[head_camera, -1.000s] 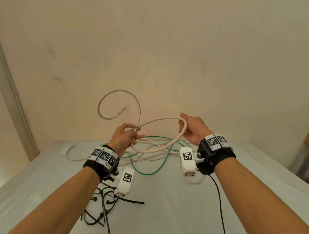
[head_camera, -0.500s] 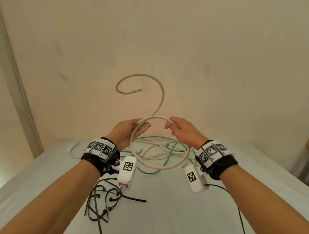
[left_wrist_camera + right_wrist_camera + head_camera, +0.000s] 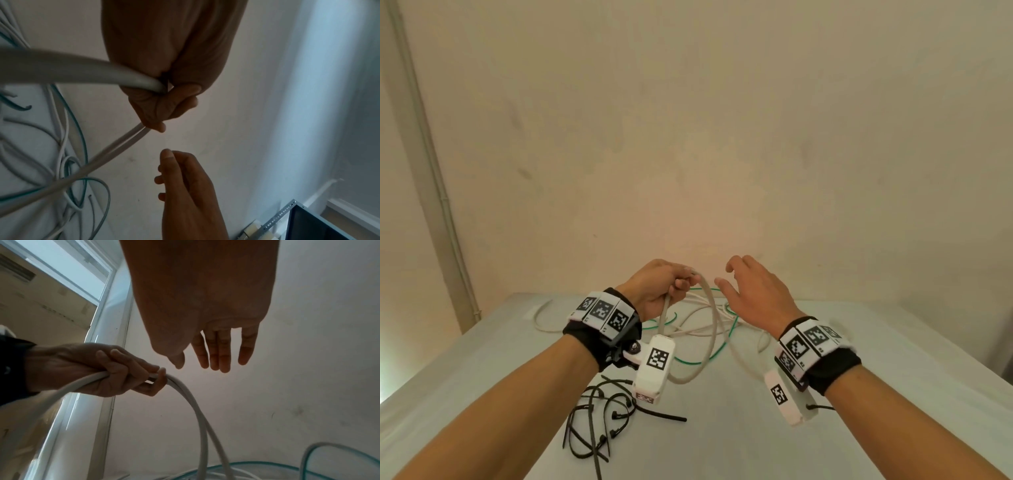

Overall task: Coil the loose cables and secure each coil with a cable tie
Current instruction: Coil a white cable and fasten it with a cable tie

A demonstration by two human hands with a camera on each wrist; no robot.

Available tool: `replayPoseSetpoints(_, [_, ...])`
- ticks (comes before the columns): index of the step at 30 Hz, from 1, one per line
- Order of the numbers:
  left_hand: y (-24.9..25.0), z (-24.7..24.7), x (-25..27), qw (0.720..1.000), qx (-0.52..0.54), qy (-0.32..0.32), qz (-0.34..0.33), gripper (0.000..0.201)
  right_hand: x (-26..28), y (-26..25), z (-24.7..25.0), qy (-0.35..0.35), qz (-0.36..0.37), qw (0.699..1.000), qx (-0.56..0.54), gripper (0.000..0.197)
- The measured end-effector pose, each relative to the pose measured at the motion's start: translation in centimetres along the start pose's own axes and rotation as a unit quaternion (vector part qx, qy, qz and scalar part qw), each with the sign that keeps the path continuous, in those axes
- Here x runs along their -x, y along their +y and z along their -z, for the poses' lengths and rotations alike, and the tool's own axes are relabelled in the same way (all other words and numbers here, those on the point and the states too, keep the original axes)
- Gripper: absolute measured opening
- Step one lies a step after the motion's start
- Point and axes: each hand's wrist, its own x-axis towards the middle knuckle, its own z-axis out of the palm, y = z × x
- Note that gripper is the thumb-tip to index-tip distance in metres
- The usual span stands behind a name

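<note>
Head view: left hand (image 3: 657, 291) around coiled white cable (image 3: 710, 329), right hand (image 3: 753, 294) apart.

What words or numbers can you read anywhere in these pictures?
None: no words, brands or numbers show in any view.
Wrist bands: square black-and-white code patterns only, no letters.
White camera boxes: the same kind of pattern; the left one's end has a small reddish mark, too blurred to read.
</note>
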Motion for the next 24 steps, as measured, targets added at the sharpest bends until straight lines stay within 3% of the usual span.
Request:
replayPoseSetpoints(5, [0.2, -0.4, 0.3, 0.996, -0.077, -0.013, -0.04, 0.021, 0.1, 1.2, 0.2, 0.027, 0.008, 0.993, -0.115, 0.036])
replayPoseSetpoints(10, [1.4, -1.1, 1.4, 0.982, -0.165, -0.037, -0.089, 0.027, -2.1, 1.5, 0.8, -0.115, 0.01, 0.98, -0.164, 0.062])
replayPoseSetpoints(12, [1.8, -1.1, 1.8, 0.977, -0.179, -0.038, -0.11, 0.029, -2.6, 1.5, 0.9, -0.134, -0.002, 0.965, -0.224, 0.045])
replayPoseSetpoints(14, [2.0, -0.9, 2.0, 0.969, -0.201, -0.03, -0.139, 0.03, -3.0, 1.4, 1.2, -0.11, -0.005, 0.957, -0.269, 0.019])
replayPoseSetpoints(16, [1.9, -0.6, 2.3, 0.958, -0.23, -0.028, -0.168, 0.03, -3.3, 1.5, 1.6, -0.1, -0.014, 0.952, -0.289, 0.01])
replayPoseSetpoints(22, [2.3, 0.7, 2.2, 0.928, -0.302, -0.032, -0.217, 0.025, -3.1, 1.5, 2.9, -0.142, -0.049, 0.921, -0.359, 0.045])
replayPoseSetpoints(24, [2.4, 0.7, 2.2, 0.919, -0.324, -0.04, -0.223, 0.025, -3.0, 1.7, 2.8, -0.14, -0.051, 0.904, -0.401, 0.046])
